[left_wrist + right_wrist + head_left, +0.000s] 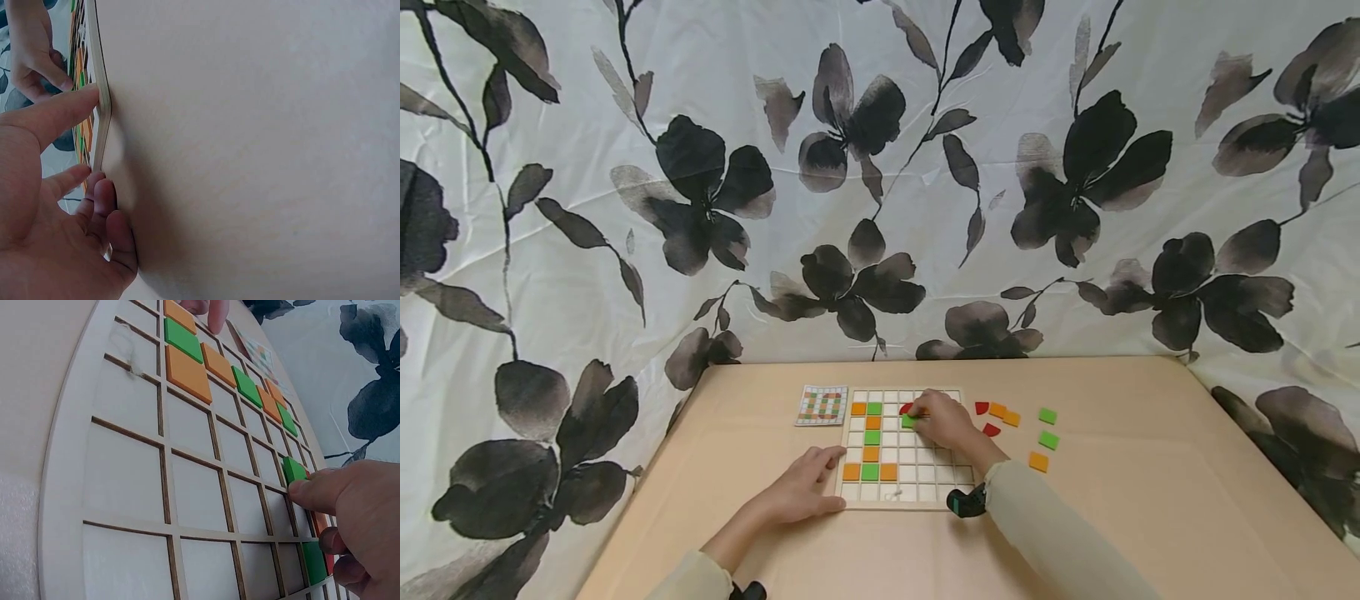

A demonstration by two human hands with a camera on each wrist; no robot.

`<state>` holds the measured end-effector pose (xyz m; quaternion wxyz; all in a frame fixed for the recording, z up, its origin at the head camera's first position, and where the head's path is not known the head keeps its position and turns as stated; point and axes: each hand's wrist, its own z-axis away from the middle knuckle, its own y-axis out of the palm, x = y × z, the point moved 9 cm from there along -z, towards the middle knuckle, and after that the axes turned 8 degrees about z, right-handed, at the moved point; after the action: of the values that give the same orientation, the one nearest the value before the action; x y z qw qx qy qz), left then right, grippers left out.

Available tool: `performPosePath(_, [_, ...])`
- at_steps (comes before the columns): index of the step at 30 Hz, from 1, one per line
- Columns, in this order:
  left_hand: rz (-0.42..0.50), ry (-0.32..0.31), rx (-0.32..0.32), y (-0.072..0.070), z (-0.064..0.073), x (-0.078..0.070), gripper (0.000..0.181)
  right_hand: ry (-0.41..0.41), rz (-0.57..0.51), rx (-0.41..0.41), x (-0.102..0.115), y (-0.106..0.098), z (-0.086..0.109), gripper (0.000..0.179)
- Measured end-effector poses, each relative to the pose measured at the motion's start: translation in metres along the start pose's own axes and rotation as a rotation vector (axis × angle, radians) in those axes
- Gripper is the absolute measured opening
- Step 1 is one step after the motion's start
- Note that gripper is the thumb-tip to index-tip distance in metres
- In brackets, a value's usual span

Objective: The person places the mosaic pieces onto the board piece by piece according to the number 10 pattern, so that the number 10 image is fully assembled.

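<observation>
A grid board (pixel 922 471) of small framed cells lies on the table. My right hand (pixel 940 419) is over its upper middle, thumb at the edge of a green tile (pixel 294 470) and the other fingers curled. A red piece (pixel 906 408) lies close by that hand's fingertips. Below its curled fingers in the right wrist view is another green tile (pixel 314 562). The right index fingertip is mostly hidden. My left hand (pixel 805 487) rests at the board's left side, fingers extended, with one fingertip touching the wooden edge (pixel 100 94). Orange tiles (pixel 852 472) and green ones fill several left cells.
A patterned card (pixel 822 406) with small coloured squares lies at the board's upper left. To the right are loose red pieces (pixel 991 430), orange tiles (pixel 1038 462) and green tiles (pixel 1048 440). A floral cloth (pixel 850 208) hangs behind the table (pixel 1150 467).
</observation>
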<state>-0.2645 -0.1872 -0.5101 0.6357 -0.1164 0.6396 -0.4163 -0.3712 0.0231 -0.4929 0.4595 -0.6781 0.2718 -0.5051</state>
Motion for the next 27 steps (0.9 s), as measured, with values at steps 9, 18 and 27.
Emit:
performPosePath(9, [-0.013, -0.001, -0.001, 0.000, 0.000, -0.001, 0.079, 0.013, -0.038, 0.013, 0.002, 0.002, 0.003, 0.011])
performPosePath(18, [-0.005, -0.015, -0.007, 0.000, -0.001, -0.001, 0.079, 0.038, -0.088, 0.038, -0.008, 0.006, 0.003, 0.021])
performPosePath(27, [-0.005, -0.021, -0.013, 0.001, -0.004, -0.002, 0.079, -0.048, -0.125, 0.034, -0.008, -0.007, 0.010, 0.019])
